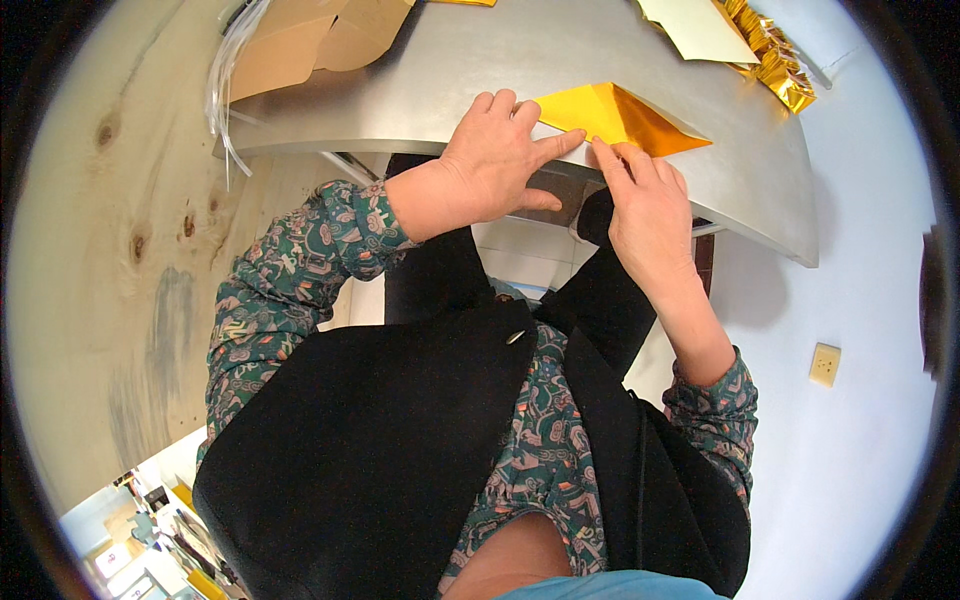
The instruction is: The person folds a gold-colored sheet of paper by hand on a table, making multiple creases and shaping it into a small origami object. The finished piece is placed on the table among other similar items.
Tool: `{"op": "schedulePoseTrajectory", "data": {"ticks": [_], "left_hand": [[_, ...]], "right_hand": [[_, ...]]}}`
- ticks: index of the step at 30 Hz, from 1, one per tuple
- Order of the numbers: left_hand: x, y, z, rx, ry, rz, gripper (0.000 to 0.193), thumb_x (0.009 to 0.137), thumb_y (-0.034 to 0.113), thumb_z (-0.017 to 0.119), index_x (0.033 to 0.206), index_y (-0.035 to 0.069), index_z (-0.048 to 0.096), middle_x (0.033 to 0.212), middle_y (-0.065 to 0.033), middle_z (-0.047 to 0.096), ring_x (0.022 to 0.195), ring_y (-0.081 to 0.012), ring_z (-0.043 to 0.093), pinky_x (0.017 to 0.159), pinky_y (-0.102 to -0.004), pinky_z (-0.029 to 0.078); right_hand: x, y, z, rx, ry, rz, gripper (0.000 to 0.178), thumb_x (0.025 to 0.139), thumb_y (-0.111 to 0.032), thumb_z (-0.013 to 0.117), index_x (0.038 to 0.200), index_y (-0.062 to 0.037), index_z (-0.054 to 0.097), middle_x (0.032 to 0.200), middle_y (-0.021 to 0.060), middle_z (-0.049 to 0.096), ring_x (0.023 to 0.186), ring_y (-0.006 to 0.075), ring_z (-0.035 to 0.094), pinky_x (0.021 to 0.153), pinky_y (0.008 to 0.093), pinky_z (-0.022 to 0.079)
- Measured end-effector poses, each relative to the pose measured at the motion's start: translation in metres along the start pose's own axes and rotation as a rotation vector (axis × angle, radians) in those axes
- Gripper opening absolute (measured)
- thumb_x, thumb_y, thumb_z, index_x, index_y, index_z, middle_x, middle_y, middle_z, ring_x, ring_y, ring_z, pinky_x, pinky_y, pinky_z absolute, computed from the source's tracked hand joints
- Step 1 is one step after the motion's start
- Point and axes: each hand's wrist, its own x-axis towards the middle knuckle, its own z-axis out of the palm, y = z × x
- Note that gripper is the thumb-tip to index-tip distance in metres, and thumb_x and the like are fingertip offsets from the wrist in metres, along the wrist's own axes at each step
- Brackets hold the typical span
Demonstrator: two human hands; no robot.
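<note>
The folded gold sheet [610, 118] lies at the grey counter's [500, 60] near edge, long axis left to right, just beyond and touching both hands, left hand [490, 165] fingers spread, right hand [650, 215] fingers extended, any pinch indeterminable, between wood panelling [80, 250] and a pale wall [850, 200].

Foil paper [622, 118] gold; table [540, 50] silver-grey; sleeves [268, 300] green, pink-patterned; vest [370, 420] black.

The gold sheet [588, 110] looks glossy, foil-like — the tabletop [490, 55], smooth satin metal.
</note>
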Motion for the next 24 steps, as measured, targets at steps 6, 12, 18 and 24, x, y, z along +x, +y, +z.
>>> {"op": "schedulePoseTrajectory", "data": {"ticks": [6, 12, 18, 24], "left_hand": [[-0.003, -0.003, 0.001, 0.03, -0.02, 0.003, 0.068, 0.087, 0.064, 0.066, 0.144, 0.028, 0.056, 0.109, -0.01, 0.059, 0.101, -0.025, 0.052, 0.086, -0.0376, 0.04], [-0.008, -0.012, 0.011, -0.047, 0.108, -0.014, 0.062, 0.086, 0.054, 0.072, 0.136, 0.02, 0.061, 0.11, -0.0073, 0.06, 0.101, -0.0223, 0.053, 0.084, -0.0374, 0.04], [-0.013, -0.022, 0.021, -0.039, 0.147, -0.027, 0.064, 0.084, 0.048, 0.074, 0.133, 0.011, 0.059, 0.121, -0.0061, 0.058, 0.11, -0.0234, 0.054, 0.089, -0.0382, 0.043], [-0.019, -0.027, 0.025, -0.053, 0.132, -0.072, 0.064, 0.083, 0.041, 0.075, 0.133, 0.006, 0.056, 0.132, -0.0072, 0.057, 0.117, -0.0264, 0.054, 0.094, -0.0406, 0.045]], "right_hand": [[0.0, -0.001, 0.007, -0.021, -0.033, 0.038, 0.051, 0.081, -0.005, 0.061, 0.133, -0.0103, 0.063, 0.122, 0.0086, 0.061, 0.106, 0.029, 0.057, 0.096, 0.0409, 0.047], [0.001, 0.003, 0.009, 0.004, -0.024, 0.048, 0.053, 0.081, 0.004, 0.06, 0.132, -0.0102, 0.063, 0.122, 0.0092, 0.06, 0.107, 0.0309, 0.057, 0.095, 0.0402, 0.048], [0.0, 0.006, 0.009, 0.034, -0.037, 0.063, 0.052, 0.082, 0.005, 0.059, 0.132, -0.0095, 0.063, 0.123, 0.0101, 0.059, 0.108, 0.0312, 0.057, 0.097, 0.0406, 0.048], [-0.001, 0.01, 0.014, -0.021, -0.012, 0.058, 0.053, 0.078, -0.001, 0.064, 0.13, -0.0089, 0.063, 0.123, 0.0088, 0.06, 0.107, 0.0289, 0.056, 0.095, 0.0402, 0.048]]}}
